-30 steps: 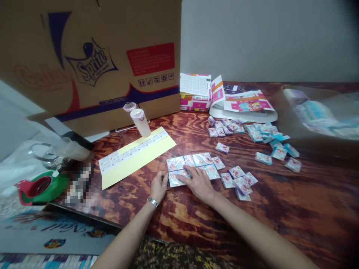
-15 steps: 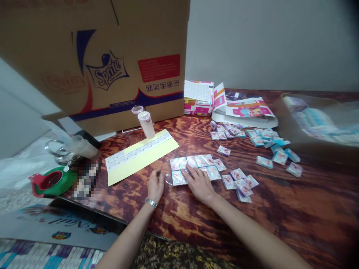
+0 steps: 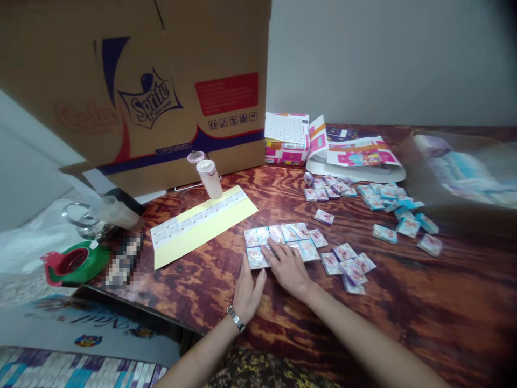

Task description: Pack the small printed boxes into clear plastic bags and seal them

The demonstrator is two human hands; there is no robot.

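Observation:
Small white, pink and blue printed boxes lie side by side in two rows on the wooden table, forming a block (image 3: pixel 276 234) with a shiny clear film over it. My right hand (image 3: pixel 290 269) rests flat on the front row, its fingers stretched across the boxes. At the block's near left corner is my left hand (image 3: pixel 246 291), fingers extended and thumb apart, the fingertips against the left edge. Beside the block's right end sits a loose small box (image 3: pixel 318 238). A little group of similar boxes (image 3: pixel 353 271) lies just right of my right hand.
More small boxes (image 3: pixel 382 196) are scattered at the back right, near a carton (image 3: pixel 420 205) full of them. A yellow sheet with labels (image 3: pixel 204 229), a pale bottle (image 3: pixel 210 180), and a green-and-red tape dispenser (image 3: pixel 76 264) are to the left. A large cardboard box (image 3: pixel 226 54) stands behind.
My left hand has moved right and toward me, from beside the film at the block's left end to its near left corner, and its fingers have straightened. My right hand stays on the boxes.

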